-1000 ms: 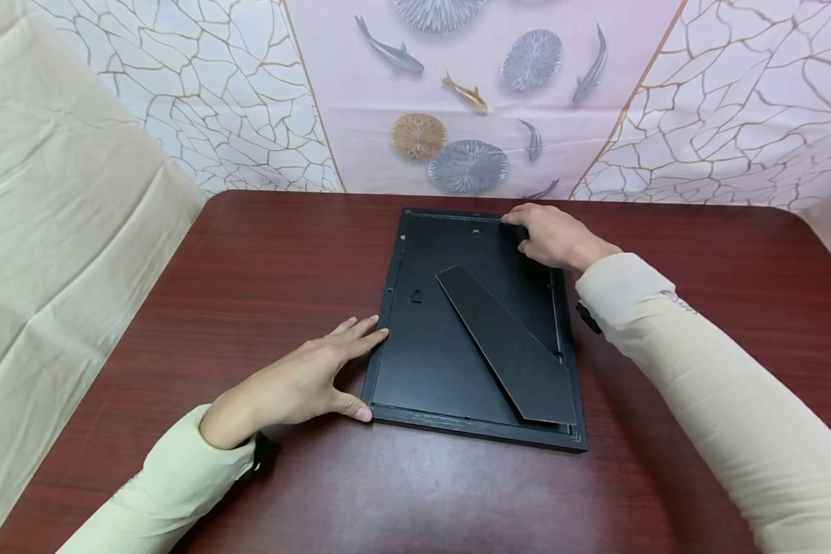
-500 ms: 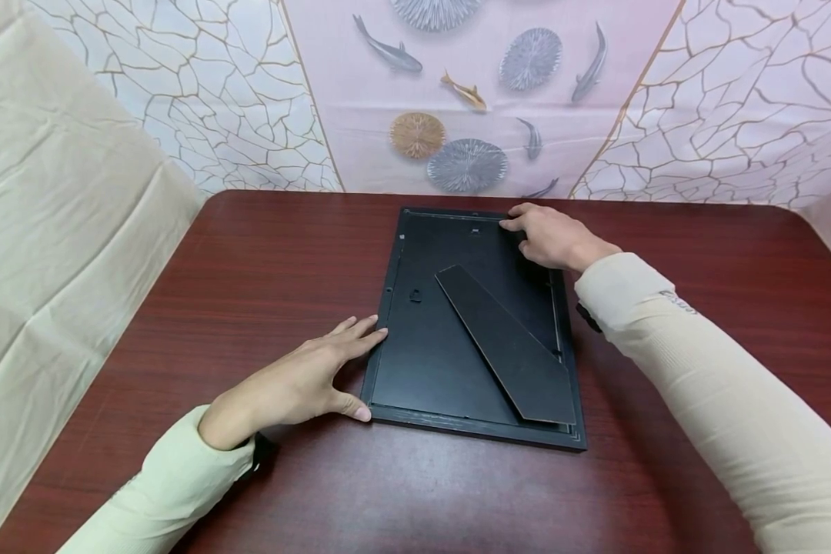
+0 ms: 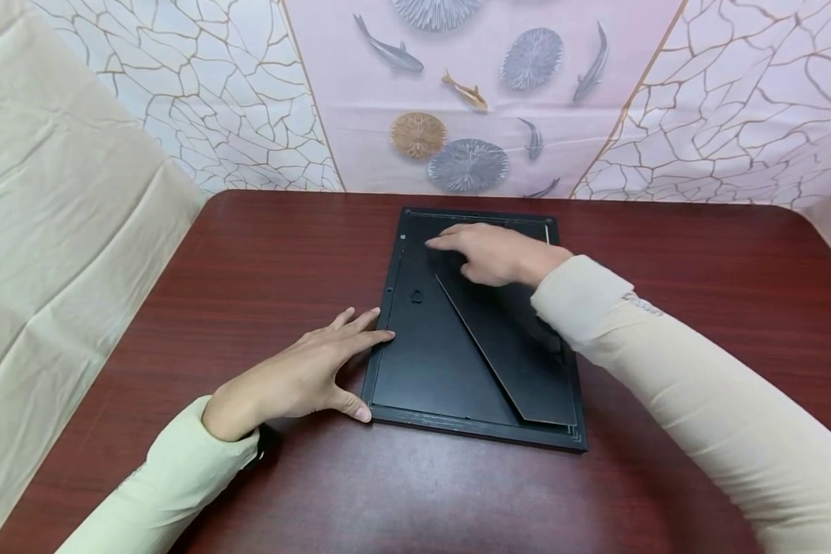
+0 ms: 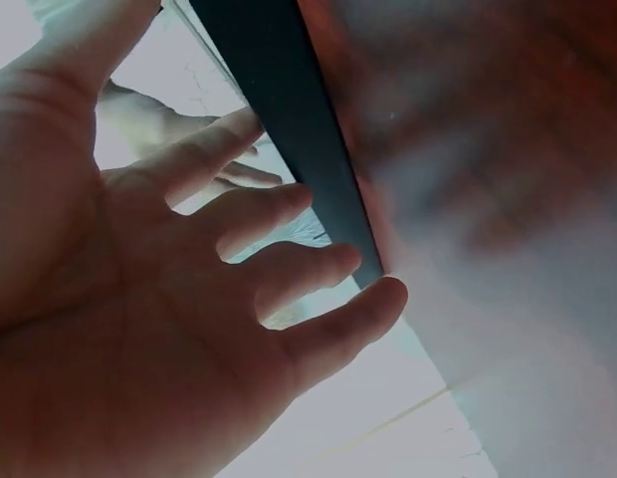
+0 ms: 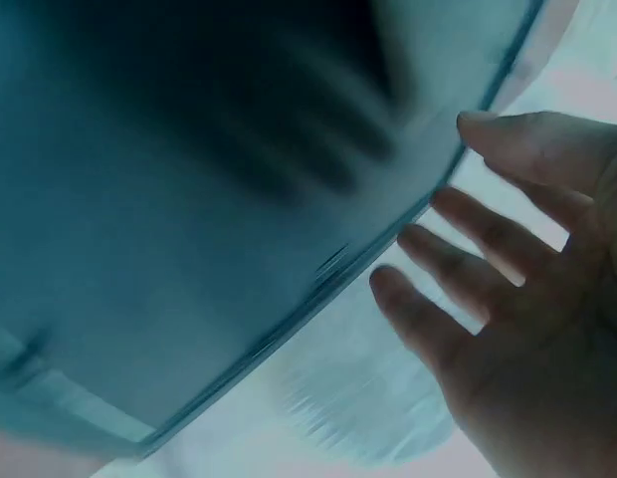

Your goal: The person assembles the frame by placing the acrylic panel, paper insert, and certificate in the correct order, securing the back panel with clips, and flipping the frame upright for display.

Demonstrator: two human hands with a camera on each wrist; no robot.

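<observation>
A black picture frame point(image 3: 422, 354) lies face down on the table, its back upward. On that back, a flat easel stand point(image 3: 526, 377) runs slantwise to the lower right corner. My left hand point(image 3: 305, 377) rests at the frame's left side, fingertips at the rim and thumb by the lower left corner. In the left wrist view, its fingers reach toward the black frame edge point(image 4: 289, 110). My right hand point(image 3: 488, 254) is over the upper part of the backing, covering the stand's top end. Its fingers look relaxed and hold nothing in the right wrist view.
The dark red wooden table point(image 3: 284, 254) extends around the frame. Behind it hangs a patterned cloth point(image 3: 485, 131) with fish and round motifs. A plain cream cloth point(image 3: 48, 231) hangs along the left side.
My right hand has left the frame's upper right corner and moved left over the backing. The upper right corner is now visible. My left hand stays nearly in place.
</observation>
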